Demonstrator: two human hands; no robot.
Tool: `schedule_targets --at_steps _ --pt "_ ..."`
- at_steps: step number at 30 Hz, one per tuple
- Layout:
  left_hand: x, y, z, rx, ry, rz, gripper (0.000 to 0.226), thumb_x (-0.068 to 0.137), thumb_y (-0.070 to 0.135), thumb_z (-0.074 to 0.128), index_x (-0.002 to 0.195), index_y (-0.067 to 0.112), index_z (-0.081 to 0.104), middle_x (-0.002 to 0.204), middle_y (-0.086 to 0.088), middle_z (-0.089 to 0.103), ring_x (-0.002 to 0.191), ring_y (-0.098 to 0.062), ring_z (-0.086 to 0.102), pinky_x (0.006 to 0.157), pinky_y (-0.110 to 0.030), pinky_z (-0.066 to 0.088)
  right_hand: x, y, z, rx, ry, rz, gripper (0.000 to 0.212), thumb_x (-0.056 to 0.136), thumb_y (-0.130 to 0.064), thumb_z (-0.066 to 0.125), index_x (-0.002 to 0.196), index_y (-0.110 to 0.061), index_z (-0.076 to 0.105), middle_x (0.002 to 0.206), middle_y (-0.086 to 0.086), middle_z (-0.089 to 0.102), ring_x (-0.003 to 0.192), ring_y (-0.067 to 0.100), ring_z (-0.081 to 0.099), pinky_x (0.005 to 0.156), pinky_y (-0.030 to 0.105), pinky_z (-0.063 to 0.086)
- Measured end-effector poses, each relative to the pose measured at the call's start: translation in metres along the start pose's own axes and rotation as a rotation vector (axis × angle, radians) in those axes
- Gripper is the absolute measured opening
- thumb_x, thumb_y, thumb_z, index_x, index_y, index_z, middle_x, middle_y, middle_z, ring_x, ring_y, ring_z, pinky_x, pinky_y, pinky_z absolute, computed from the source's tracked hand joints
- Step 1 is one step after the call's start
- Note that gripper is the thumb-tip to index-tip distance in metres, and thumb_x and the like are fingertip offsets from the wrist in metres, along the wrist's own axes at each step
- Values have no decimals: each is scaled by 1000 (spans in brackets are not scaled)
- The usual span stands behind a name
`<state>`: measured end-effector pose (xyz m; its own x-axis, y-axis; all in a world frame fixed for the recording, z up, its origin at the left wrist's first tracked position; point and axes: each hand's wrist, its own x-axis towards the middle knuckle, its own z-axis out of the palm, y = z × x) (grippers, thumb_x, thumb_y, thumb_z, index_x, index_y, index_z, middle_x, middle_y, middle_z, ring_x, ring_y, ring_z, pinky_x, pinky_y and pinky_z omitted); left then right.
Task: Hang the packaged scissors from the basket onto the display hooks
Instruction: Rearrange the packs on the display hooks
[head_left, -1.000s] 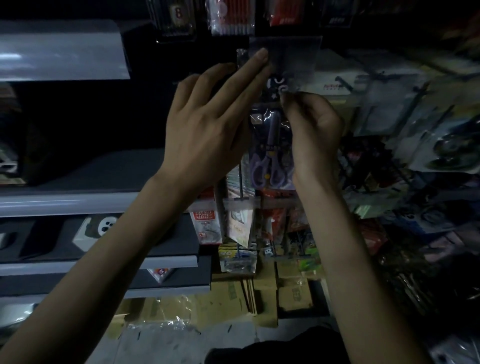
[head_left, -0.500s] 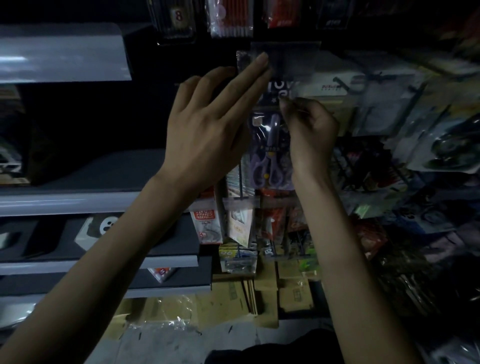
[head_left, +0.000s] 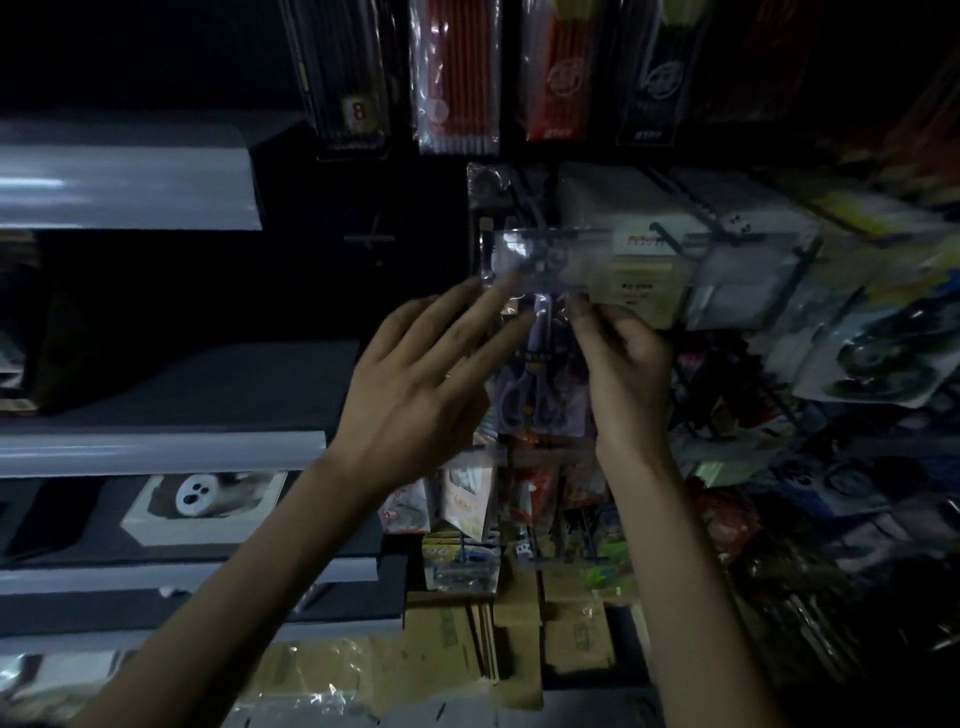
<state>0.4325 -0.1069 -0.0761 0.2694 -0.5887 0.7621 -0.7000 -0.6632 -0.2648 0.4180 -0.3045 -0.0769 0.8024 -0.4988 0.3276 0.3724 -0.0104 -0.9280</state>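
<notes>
Scissors pack (head_left: 540, 400) is just below the display hook (head_left: 531, 210), its clear top up at the hook. Right hand (head_left: 623, 374) pinches the pack; left hand (head_left: 415, 395) touches it with straight fingers. I think it is almost hung; letting go is left.

Dim, murky (right edge blurred)

One legible mark was recorded: the numeral 8, on a small pale tag (head_left: 358, 111) at the lower front of the dark hanging pack (head_left: 343, 62) in the top row. Red lettering on the white box (head_left: 641, 260) was too blurred to read. Round logos and small captions on the orange pack (head_left: 561, 78) and the black pack (head_left: 657, 78) beside it were illegible. Print on the packaged scissors (head_left: 540, 400) was smeared and unreadable
</notes>
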Motion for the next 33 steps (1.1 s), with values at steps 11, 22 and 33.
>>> schedule_targets --at_steps 11,22,33 --pt "-21 29 16 -1132 42 -988 32 100 19 70 132 18 65 120 3 73 110 -17 72 91 -36 62 -14 4 -9 -77 -32 91 18 101 -34 65 100 -22 78 95 -2 79 95 19 73 83 41 58" --pt "-34 29 30 -1364 -2 -1188 27 86 22 78 105 4 76 99 -11 79 95 -29 77 84 -36 64 -30 29 -33 -206 -318 171 6 95 -19 73 96 -24 74 94 -8 77 90 4 73 76 18 56" --pt "-25 35 39 -1323 8 -1249 14 92 6 78 105 3 74 86 -4 80 80 -13 76 69 -24 58 -31 46 -32 -209 -150 120 14 94 -11 74 103 -22 71 93 0 77 79 20 75 73 33 60"
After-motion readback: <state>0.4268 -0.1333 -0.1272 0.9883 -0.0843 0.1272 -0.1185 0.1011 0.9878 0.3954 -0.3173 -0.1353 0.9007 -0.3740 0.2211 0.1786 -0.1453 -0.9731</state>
